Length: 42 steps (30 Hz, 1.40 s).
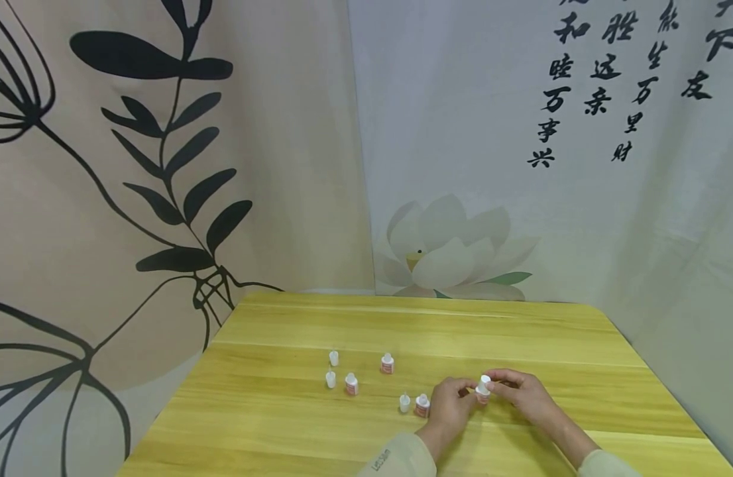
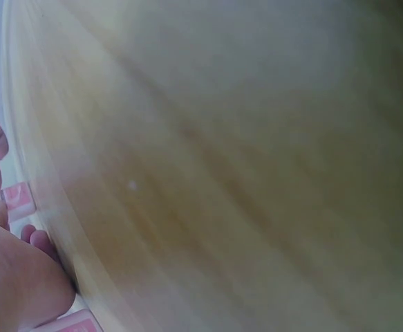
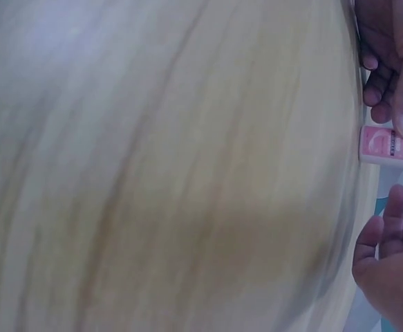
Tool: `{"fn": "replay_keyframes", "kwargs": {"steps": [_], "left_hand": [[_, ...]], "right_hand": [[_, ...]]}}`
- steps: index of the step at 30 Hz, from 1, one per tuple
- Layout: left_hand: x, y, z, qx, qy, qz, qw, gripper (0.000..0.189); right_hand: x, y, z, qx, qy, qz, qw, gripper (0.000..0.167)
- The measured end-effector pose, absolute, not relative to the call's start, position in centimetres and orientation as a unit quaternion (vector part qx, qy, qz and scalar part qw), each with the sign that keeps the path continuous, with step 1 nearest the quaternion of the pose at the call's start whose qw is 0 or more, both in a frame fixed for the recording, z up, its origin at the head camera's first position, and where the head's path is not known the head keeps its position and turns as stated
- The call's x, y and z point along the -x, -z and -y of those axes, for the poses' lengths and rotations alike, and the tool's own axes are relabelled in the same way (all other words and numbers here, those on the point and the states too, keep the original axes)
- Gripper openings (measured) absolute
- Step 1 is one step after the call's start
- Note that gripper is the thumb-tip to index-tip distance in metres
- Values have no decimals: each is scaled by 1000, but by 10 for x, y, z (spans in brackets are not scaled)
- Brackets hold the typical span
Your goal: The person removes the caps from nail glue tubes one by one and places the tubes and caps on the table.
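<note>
Upright on the table, a small white bottle with a pink label point(image 3: 385, 145) stands between the two hands. My left hand point(image 1: 452, 405) pinches it by the body from the left side. At its top, the thumb and fingers of my right hand point(image 1: 526, 395) pinch the white cap point(image 1: 485, 380). The cap sits at the bottle's neck in the head view. Just left of my left hand stands another pink-labelled bottle point(image 1: 422, 406) with no cap on, and a loose white cap point(image 1: 405, 403) beside it.
Farther left on the wooden table point(image 1: 253, 424) stand two more uncapped bottles, one nearer point(image 1: 351, 385) and one farther back point(image 1: 387, 364). Two loose caps, a front cap point(image 1: 331, 380) and a rear cap point(image 1: 333, 358), lie left of them. A printed curtain point(image 1: 301, 165) hangs behind the table.
</note>
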<state>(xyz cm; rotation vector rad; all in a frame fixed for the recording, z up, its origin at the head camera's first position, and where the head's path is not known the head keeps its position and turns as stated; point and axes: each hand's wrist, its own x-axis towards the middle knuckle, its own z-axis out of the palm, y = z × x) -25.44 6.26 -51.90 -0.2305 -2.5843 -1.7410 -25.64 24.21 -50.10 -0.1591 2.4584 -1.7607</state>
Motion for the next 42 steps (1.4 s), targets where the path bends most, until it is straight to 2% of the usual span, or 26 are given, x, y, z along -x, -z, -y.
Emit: {"fn": "replay_keyframes", "kwargs": {"steps": [15,32,42], "left_hand": [[256,523,-63,79,565,821,14,12],[257,524,-63,72,564,822,21,14],[257,524,-63,74,559,825,29,16]], "right_hand": [[259,504,-243,39,580,-812,57,39],[260,506,-243,40,577,-814,64,44],[261,510,-244,37,578,-813,59,41]]}}
